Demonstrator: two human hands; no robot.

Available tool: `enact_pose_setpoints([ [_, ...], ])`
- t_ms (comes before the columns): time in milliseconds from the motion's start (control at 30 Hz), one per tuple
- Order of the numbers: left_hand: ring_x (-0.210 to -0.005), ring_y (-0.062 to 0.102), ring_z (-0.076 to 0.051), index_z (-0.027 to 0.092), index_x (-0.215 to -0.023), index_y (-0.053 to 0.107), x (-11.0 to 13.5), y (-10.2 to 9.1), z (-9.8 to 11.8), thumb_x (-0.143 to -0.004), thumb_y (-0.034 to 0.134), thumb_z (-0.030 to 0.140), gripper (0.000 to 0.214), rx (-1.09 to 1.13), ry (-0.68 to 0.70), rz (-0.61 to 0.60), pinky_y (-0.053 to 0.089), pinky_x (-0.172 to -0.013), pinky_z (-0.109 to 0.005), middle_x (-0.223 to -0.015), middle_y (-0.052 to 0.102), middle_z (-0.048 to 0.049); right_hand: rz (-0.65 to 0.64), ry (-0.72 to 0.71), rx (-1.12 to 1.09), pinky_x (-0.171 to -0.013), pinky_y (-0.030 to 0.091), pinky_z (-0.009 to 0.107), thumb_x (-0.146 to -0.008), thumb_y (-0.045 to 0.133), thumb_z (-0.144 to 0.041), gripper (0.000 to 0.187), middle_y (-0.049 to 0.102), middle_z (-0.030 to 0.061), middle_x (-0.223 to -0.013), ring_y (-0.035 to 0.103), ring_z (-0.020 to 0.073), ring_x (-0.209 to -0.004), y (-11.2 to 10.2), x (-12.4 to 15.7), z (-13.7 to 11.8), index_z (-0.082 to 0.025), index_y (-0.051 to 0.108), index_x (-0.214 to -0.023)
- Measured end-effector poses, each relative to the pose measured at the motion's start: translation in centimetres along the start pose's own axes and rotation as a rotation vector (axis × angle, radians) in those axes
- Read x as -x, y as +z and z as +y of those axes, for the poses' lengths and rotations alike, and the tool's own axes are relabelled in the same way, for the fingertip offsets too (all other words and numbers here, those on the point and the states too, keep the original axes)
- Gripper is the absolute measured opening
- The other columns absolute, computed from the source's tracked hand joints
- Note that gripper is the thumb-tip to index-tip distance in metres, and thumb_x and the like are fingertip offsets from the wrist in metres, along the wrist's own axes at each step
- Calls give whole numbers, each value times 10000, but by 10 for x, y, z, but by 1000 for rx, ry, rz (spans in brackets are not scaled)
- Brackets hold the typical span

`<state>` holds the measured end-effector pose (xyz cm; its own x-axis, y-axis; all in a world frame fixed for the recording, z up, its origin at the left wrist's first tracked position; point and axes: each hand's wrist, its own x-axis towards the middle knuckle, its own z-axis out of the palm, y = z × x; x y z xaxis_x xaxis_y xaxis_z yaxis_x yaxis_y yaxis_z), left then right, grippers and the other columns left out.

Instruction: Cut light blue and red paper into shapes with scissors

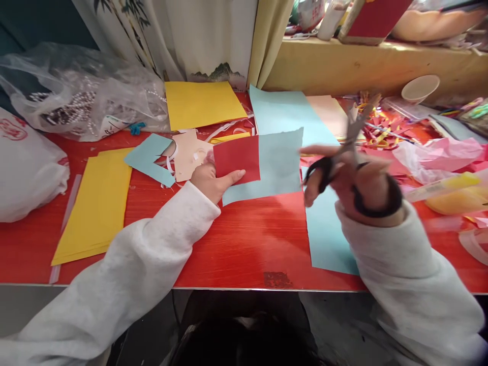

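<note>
My left hand point(212, 179) pinches a small red paper rectangle point(239, 152) together with a larger light-blue paper piece point(280, 160), thumb on top and the other fingers underneath. The red piece lies over the blue one's upper left corner. At the right, my right hand point(353, 183) has its fingers through the black handles of a pair of scissors point(355, 127); the blades point up and away and are smeared by motion. The scissors are apart from the held paper. Beneath that hand lies a light-blue sheet point(330, 236) on the red table.
Yellow paper point(101, 198) lies at the left, near a cut blue piece point(150, 157). Behind are a yellow sheet point(202, 104) and a larger blue sheet point(284, 109). A plastic bag of beads point(87, 101) stands back left. Paper scraps point(385, 124) and a white cup point(420, 89) are at the right.
</note>
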<state>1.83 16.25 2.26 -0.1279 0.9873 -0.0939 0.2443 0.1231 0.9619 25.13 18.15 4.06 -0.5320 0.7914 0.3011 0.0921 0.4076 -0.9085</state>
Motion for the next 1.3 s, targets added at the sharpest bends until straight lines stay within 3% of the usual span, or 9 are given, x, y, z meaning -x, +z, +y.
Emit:
enact_pose_setpoints([
  [133, -1072, 545, -256, 189, -961, 636, 3, -4, 3, -625, 682, 423, 412, -20, 38, 79, 466, -902, -340, -1027, 656, -20, -318, 327, -150, -513, 444, 284, -766, 351, -691, 679, 600, 34, -552, 599, 159, -520, 32, -2, 10, -135, 563, -1093],
  [233, -1066, 547, -251, 191, -927, 636, 6, -5, 7, -622, 688, 432, 392, -25, 26, 124, 475, -889, -311, -982, 665, -3, -427, 484, -189, -485, 438, 269, -750, 369, -699, 695, 619, 44, -582, 607, 157, -516, 46, -3, 9, -119, 569, -1076],
  [367, -991, 592, -254, 187, -912, 637, 7, -4, 8, -619, 693, 435, 388, 23, -15, 110, 502, -857, -327, -939, 673, -5, -381, 557, -187, -454, 432, 272, -723, 411, -704, 698, 619, 48, -555, 608, 167, -510, 50, -5, 8, -106, 576, -1043],
  [533, -977, 605, -246, 193, -927, 625, 5, -2, 4, -619, 695, 422, 390, 100, 3, 34, 503, -859, -350, -945, 666, -9, -343, 538, -217, -464, 442, 280, -715, 425, -704, 672, 615, 40, -553, 605, 166, -501, 51, -4, 11, -127, 585, -1020],
  [733, -941, 608, -259, 185, -734, 620, 4, 1, -1, -608, 710, 408, 272, 111, -25, 78, 521, -804, -349, -821, 672, -6, -334, 538, -221, -515, 471, 270, -715, 411, -711, 678, 597, 33, -565, 605, 153, -503, 53, -4, 10, -116, 573, -998],
  [967, -658, 660, -196, 139, -688, 622, 10, 14, -1, -560, 753, 297, 242, 495, 32, 78, 569, -641, -331, -646, 656, -8, -231, 531, -283, -496, 543, 281, -671, 461, -720, 606, 555, 29, -637, 592, 153, -578, 61, -3, 12, -147, 507, -865],
  [1133, -575, 656, -172, 132, -661, 620, 15, 17, 3, -577, 745, 241, 186, 508, 2, 77, 575, -624, -299, -566, 632, 10, -225, 518, -174, -346, 462, 225, -646, 455, -744, 630, 560, 45, -637, 588, 166, -581, 61, -4, 12, -150, 503, -849],
  [1300, -619, 671, -211, 139, -656, 615, 14, 14, 4, -597, 734, 262, 181, 428, 42, 70, 578, -624, -328, -571, 644, -4, -198, 490, -111, -334, 373, 204, -672, 470, -713, 602, 562, 25, -553, 558, 129, -467, 58, -3, 14, -139, 558, -830],
])
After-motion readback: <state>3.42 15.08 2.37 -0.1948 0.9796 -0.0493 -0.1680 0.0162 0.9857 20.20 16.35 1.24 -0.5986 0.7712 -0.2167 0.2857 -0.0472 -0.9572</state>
